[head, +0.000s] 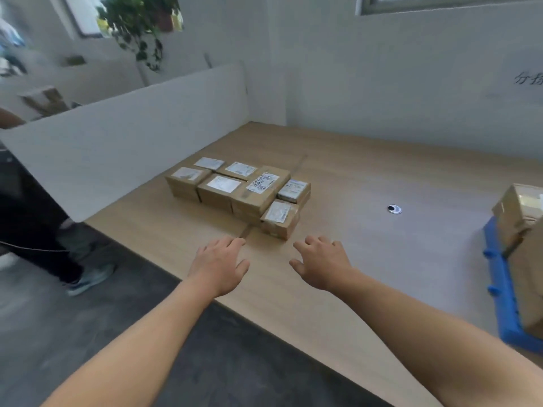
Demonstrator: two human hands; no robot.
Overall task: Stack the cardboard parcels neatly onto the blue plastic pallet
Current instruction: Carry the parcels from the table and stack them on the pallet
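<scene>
Both hands are open and hold nothing: the left hand and the right hand hover palm down over the tabletop, a little inside its near edge, with the fingers loosely spread and pointing to the parcels. These stand in a tight group further in, toward the edge that has the white partition, with their labels up; whether every one sits on a second layer I cannot tell. The nearest parcel is a small one at the corner of the group, just beyond the right fingertips and not touched. A long parcel lies against it and stands a little higher. The pallet is at the right end of the near edge, well apart from the group, and it already carries larger parcels that are partly out of view. A round grommet sits in the tabletop between the group and the pallet. The step in hand seems to be the reach for the next parcel. To do it well, I would take the nearest parcel first, with one hand on each of two opposite sides. Lift it straight up, so that the long parcel beside it is not dragged. On the pallet it should go flat, label up, with its sides flush against what is already there, because a tilted base will probably spoil every layer above.
</scene>
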